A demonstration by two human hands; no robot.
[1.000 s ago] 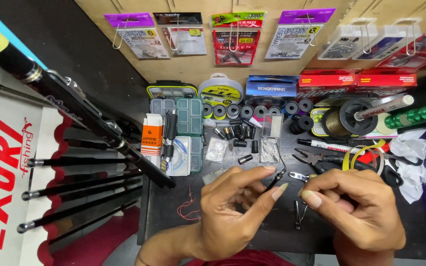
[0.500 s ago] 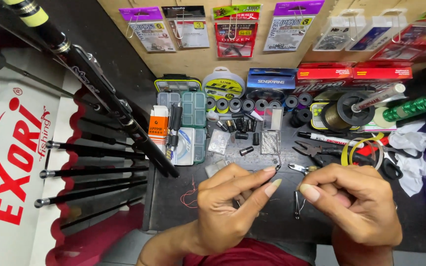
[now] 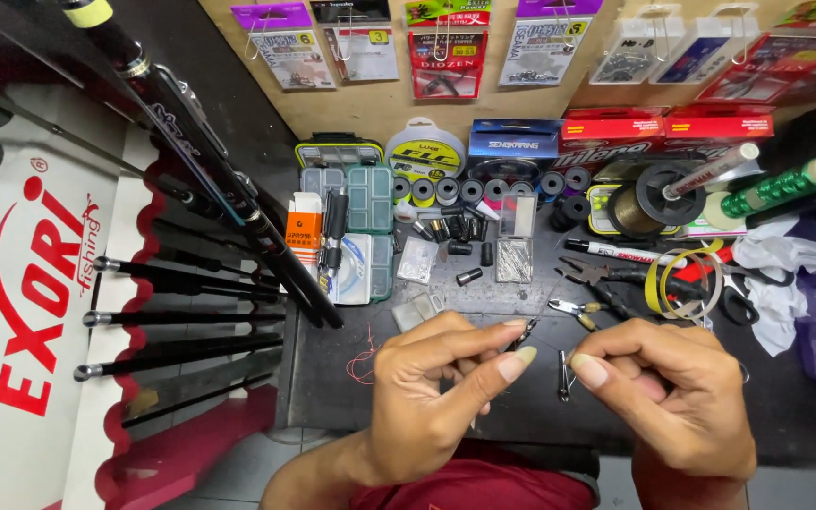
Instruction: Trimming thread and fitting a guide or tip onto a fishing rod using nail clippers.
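My left hand (image 3: 436, 392) pinches a small dark metal fishing fitting (image 3: 521, 335) between thumb and forefinger, low in the middle of the head view. My right hand (image 3: 668, 397) is curled just to its right, fingers closed on something too thin to make out, perhaps line. The two hands almost touch above a dark workbench (image 3: 332, 378). A small nail-clipper-like tool (image 3: 564, 375) lies on the bench between them. A scrap of red thread (image 3: 363, 361) lies left of my left hand.
Black fishing rods (image 3: 210, 179) lean across the left on a red-and-white rack. Behind the hands lie small tackle boxes (image 3: 356, 203), line spools (image 3: 424, 156), pliers (image 3: 602, 274), a marker, a big reel of line (image 3: 654, 198) and white cloth (image 3: 772, 274). Hook packets hang on the board above.
The view has shifted so the bench and hands sit slightly lower and the rods swing further left. Both hands keep the same pinch, close together.
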